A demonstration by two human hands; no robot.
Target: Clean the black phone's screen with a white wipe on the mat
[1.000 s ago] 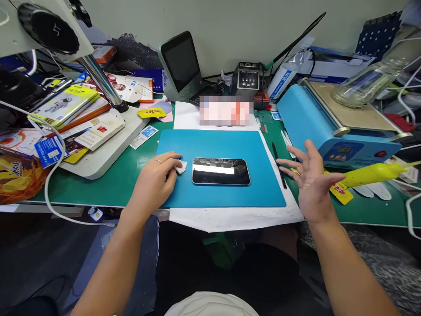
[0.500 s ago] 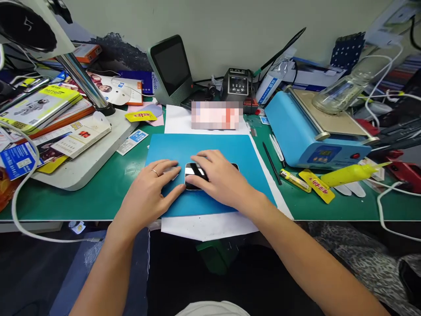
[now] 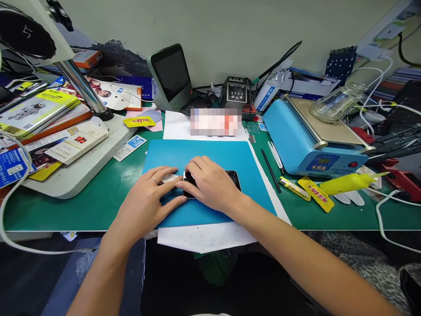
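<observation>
A smartphone (image 3: 234, 179) with a dark, glossy screen and pale rim lies flat on a blue mat (image 3: 164, 153). My right hand (image 3: 210, 182) covers its left half, with fingers bent over the screen and the thumb by the left end. My left hand (image 3: 146, 193) rests on the mat just left of the phone. Its fingers are stretched out, the index finger and thumb reaching the phone's left end. Under those fingers shows a small whitish piece (image 3: 169, 178), whose kind I cannot make out.
A blue heated-plate machine (image 3: 296, 140) with a glass jar (image 3: 337, 103) on top stands right. Near it lie a black pen-like tool (image 3: 271, 171) and a yellow bottle (image 3: 347, 183). Left, boxes cover a white stand base (image 3: 82, 169). A display (image 3: 171, 72) stands behind.
My right fingers have drawn in and bent more over the phone, uncovering more of its right side. My left index finger has moved closer to the phone. The view has tilted up slightly.
</observation>
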